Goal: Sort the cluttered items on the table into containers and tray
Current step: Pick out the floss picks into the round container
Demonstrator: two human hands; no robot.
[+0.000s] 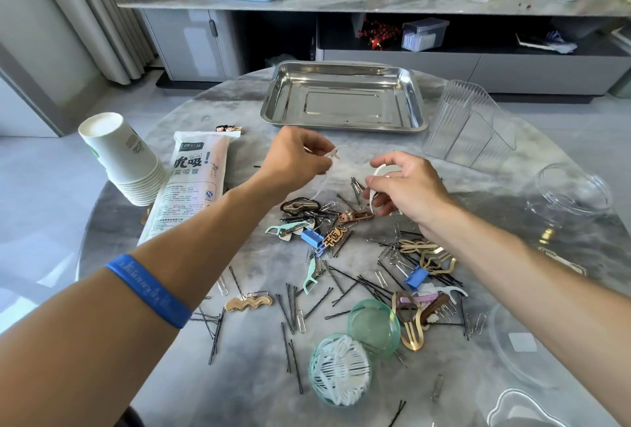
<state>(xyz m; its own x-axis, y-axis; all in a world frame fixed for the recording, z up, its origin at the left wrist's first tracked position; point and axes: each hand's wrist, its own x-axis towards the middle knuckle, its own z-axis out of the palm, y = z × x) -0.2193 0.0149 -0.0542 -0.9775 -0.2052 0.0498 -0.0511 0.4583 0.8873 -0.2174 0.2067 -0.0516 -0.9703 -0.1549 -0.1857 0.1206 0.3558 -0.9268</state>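
My left hand (296,157) pinches white floss picks (333,153) above the table's middle. My right hand (408,187) holds another white floss pick (375,184) between thumb and fingers. Below both hands lies a clutter of bobby pins (355,285), paper clips (300,320), blue binder clips (312,237), hair clips (438,261) and green floss picks (310,278). A green tub (339,370) full of white floss picks stands near the front, its lid (374,327) beside it. An empty steel tray (343,98) sits at the far side.
A stack of paper cups (119,156) and a bag of straws (191,184) lie at the left. A clear ribbed organizer (469,126), a clear jar (573,192) and clear containers (519,344) stand on the right. The round marble table (177,317) drops off on all sides.
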